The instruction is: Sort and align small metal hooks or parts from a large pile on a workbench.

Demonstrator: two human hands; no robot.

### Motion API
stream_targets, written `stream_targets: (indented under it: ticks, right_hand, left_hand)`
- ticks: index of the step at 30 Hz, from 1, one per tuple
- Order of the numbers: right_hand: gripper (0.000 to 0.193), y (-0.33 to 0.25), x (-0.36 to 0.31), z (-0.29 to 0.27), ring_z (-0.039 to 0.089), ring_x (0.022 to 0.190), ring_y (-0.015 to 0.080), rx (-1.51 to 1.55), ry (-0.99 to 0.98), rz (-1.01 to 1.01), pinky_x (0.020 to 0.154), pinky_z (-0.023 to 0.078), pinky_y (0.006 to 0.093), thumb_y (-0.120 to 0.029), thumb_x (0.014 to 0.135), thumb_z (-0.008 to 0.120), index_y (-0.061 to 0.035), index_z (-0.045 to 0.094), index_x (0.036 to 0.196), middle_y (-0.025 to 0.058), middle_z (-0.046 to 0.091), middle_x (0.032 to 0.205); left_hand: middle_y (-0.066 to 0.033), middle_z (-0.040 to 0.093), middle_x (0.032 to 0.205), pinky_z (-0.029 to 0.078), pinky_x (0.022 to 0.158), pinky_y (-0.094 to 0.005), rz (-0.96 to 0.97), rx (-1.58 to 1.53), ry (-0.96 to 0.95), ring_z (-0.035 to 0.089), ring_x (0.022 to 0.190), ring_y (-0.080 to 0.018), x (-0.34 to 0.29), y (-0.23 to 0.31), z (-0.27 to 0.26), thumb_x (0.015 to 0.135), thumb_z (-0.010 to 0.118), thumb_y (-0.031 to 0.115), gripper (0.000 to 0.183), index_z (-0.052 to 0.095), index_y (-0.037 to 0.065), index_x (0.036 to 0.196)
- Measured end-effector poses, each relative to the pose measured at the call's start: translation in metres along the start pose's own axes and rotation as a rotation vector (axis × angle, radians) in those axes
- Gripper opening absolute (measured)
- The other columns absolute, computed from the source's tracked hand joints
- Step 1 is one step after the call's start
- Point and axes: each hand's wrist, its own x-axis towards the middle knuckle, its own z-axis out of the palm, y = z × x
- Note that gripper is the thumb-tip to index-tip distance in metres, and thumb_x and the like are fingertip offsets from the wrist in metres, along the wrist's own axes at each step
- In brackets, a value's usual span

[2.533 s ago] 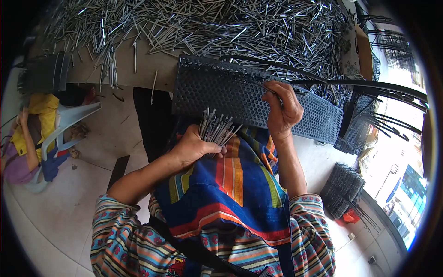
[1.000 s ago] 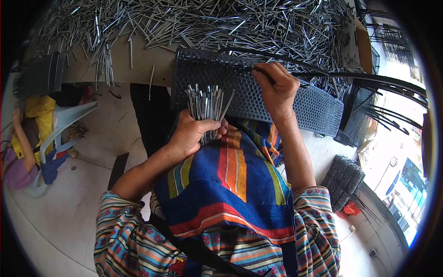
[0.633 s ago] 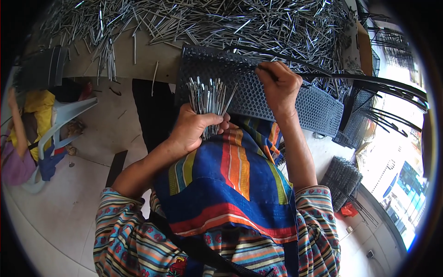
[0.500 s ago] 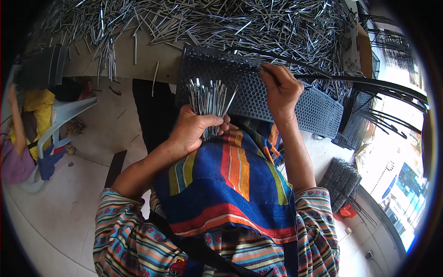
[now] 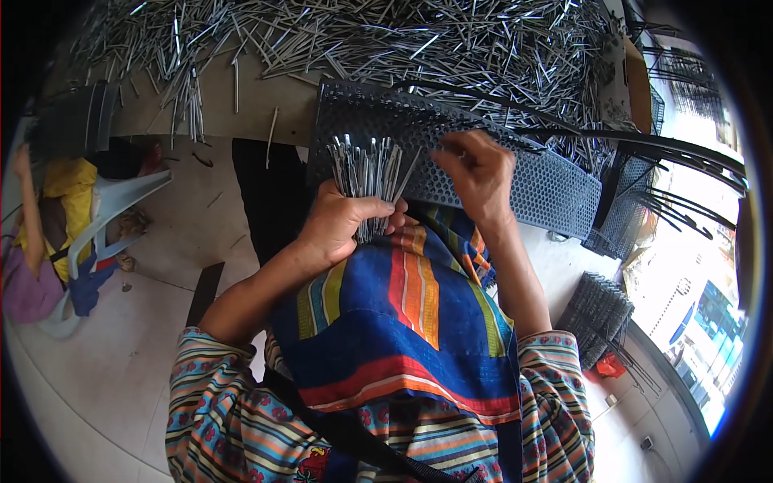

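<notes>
A thick bundle of thin, grey metallic strips stands upright in my left hand, whose fingers wrap round its lower part. One strip on the bundle's right side leans outward. My right hand is just right of the bundle, over a dark perforated panel. Its fingers are curled together and a little blurred, so anything pinched in them does not show clearly. The panel slants across in front of me, its left end behind the bundle.
A large heap of similar strips covers the worktable beyond the panel. Long black rails jut out at the right. A stack of dark mesh pieces sits on the floor. Another person is at far left, by a pale chair.
My right hand has come down and left along the panel, closer to the bundle, with its fingers more curled. My left hand keeps hold of the strips in nearly the same place.
</notes>
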Motion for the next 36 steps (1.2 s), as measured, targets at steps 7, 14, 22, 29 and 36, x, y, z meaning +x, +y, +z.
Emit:
stream_targets:
  ticks: [7,14,22,29,36]
  right_hand:
    - [0.005,-0.021,-0.013,0.025,0.046,0.045,0.0055,0.945,-0.366,0.711,0.042,0.031,0.0201,-0.003,0.078,0.068,-0.0026,0.063,0.076,0.0023,0.062,0.065]
    - [0.004,-0.032,0.006,0.038,0.055,0.049,0.0084,0.871,-0.176,0.622,0.046,0.040,0.0204,-0.004,0.084,0.063,-0.0007,0.063,0.083,0.0038,0.062,0.065]
    - [0.009,-0.049,0.050,0.069,0.062,0.060,0.0091,0.628,0.182,0.040,0.058,0.049,0.0201,0.008,0.084,0.061,0.0034,0.065,0.090,0.0037,0.064,0.074]
    - [0.009,-0.055,0.059,0.075,0.063,0.061,0.0091,0.319,0.168,-0.132,0.055,0.049,0.0207,0.008,0.080,0.063,0.0028,0.065,0.087,0.0056,0.064,0.073]
    - [0.006,-0.068,0.076,0.076,0.064,0.058,0.0118,0.080,0.095,-0.191,0.051,0.047,0.0232,0.003,0.080,0.065,0.0028,0.065,0.086,0.0086,0.064,0.073]
  left_hand:
    - [-0.0135,0.069,0.078,0.053,0.055,-0.0263,0.055,0.121,0.041,0.067,0.062,-0.0182,-0.011,0.004,0.009,0.077,0.062,-0.006,0.015,0.067,-0.005,0.091]
    - [-0.0118,0.069,0.079,0.053,0.055,-0.0269,0.185,0.071,0.231,0.067,0.065,-0.0175,-0.023,0.005,-0.012,0.079,0.062,-0.005,0.013,0.066,-0.003,0.091]
    - [-0.0124,0.069,0.081,0.051,0.054,-0.0296,0.183,0.004,0.240,0.066,0.065,-0.0187,-0.031,0.011,-0.032,0.079,0.064,-0.003,0.013,0.065,-0.002,0.091]
    - [-0.0119,0.070,0.081,0.050,0.056,-0.0305,0.130,-0.028,0.230,0.066,0.067,-0.0189,-0.030,0.015,-0.040,0.079,0.066,0.001,0.009,0.067,-0.001,0.088]
    - [-0.0122,0.069,0.079,0.051,0.056,-0.0305,0.127,-0.054,0.183,0.066,0.067,-0.0195,-0.030,0.018,-0.040,0.078,0.067,0.001,0.009,0.067,-0.003,0.086]
